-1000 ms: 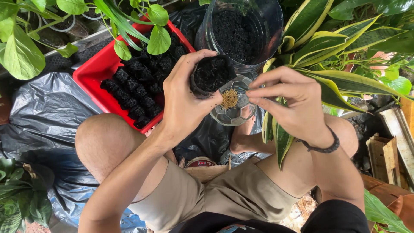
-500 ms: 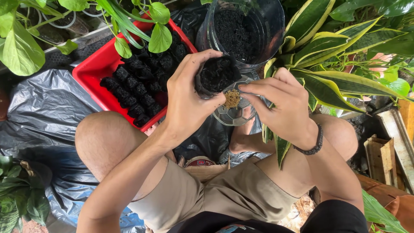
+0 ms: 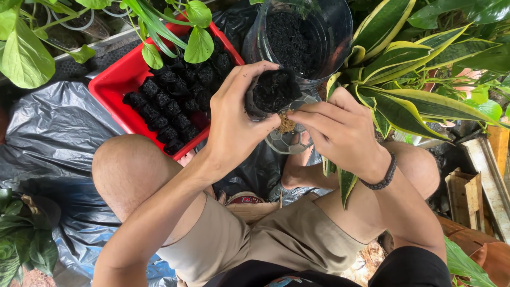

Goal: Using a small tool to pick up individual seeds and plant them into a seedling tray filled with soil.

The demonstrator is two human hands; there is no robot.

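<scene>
My left hand grips a small black seedling bag filled with dark soil, held upright above my lap. Just below it sits a small clear dish holding tan seeds. My right hand reaches over that dish, its fingertips pinched together right at the seeds; whether a seed is between them I cannot make out. A dark bracelet circles my right wrist.
A red tray with several filled black seedling bags lies at upper left on black plastic sheeting. A clear container of dark soil stands behind the hands. Striped-leaf plants crowd the right; broad green leaves hang at upper left. My bare knees frame the hands.
My right hand has moved left and down, from hovering beside the dish to its fingertips touching the seeds. The left hand and bag lifted slightly.
</scene>
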